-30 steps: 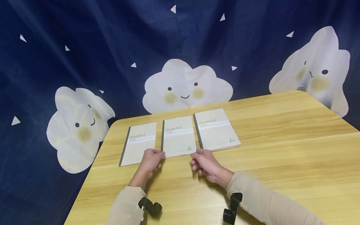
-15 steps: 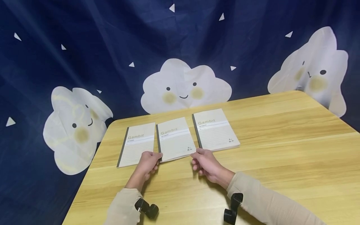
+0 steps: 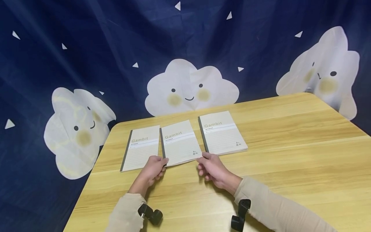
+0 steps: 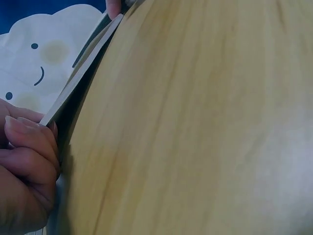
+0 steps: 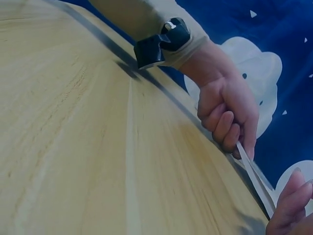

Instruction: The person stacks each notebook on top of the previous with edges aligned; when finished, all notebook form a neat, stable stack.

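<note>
Three cream notebooks with dark spines and gold "Gambit" lettering lie in a row in the head view. My left hand (image 3: 153, 168) pinches the near left corner of the middle notebook (image 3: 180, 141), thumb on top and fingers curled below. The near right corner of that same notebook is pinched by my right hand (image 3: 212, 169). Its near edge is raised off the wood, as the left wrist view shows. The left notebook (image 3: 142, 148) lies close beside it, its near right corner hidden behind my left hand. To the right, past a gap, lies the right notebook (image 3: 222, 132).
The wooden table (image 3: 290, 154) extends to the right and toward me. A dark blue curtain (image 3: 124, 38) with white cloud faces hangs behind its far edge. Both wrists carry black cameras on beige sleeves.
The middle notebook has shifted left and slightly toward me, turning a little, so it now sits close to the left notebook. My left hand moved slightly left with it; the right stayed nearly in place.
</note>
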{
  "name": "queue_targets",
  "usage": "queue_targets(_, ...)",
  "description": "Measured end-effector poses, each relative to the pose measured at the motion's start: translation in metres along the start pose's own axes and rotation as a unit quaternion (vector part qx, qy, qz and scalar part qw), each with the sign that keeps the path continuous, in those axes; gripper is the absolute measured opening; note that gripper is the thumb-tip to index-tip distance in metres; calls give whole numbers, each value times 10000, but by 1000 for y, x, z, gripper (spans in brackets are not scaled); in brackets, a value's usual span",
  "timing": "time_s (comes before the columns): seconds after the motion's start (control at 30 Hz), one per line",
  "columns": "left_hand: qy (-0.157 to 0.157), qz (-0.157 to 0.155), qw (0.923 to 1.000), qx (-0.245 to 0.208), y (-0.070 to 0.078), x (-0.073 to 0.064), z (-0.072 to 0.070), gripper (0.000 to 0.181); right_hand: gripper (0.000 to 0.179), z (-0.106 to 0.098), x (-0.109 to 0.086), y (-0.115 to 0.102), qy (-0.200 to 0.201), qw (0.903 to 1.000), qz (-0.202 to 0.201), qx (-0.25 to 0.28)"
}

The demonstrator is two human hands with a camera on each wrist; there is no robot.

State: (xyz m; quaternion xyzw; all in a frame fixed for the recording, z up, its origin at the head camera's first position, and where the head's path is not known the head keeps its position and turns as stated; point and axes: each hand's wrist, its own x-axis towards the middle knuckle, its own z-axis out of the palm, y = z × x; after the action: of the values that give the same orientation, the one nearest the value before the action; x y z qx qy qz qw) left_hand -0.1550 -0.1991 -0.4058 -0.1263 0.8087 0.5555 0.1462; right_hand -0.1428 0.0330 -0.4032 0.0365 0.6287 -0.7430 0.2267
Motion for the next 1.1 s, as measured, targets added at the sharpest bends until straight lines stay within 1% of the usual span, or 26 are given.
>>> queue_targets(0.1,-170,53,9998,-90,1,0,-2,36,69,0,0,0,-1,10000,-33,-23)
queue_targets(0.3,-405,-83,9986,-339,1,-1,-8,36,68,1,-1,1,-25,10000,-80,-28)
queue_targets(0.5,-584,-118,9974,-401,0,-1,-11,32,68,0,0,2,-39,10000,-54,68)
queue_targets(0.63,-567,-142,9974,-410,-1,-1,-11,32,64,-1,3,2,15,9998,25,205)
queue_targets(0.77,-465,-143,9982,-358,-1,0,-11,33,59,-1,5,2,131,9996,62,247)
queue_targets(1.0,-283,39,9994,200,-2,-2,-9,35,50,-1,8,3,383,9987,37,321)
queue_targets(1.1,-267,78,9991,331,-3,-4,-8,37,45,-2,8,4,441,9985,45,314)
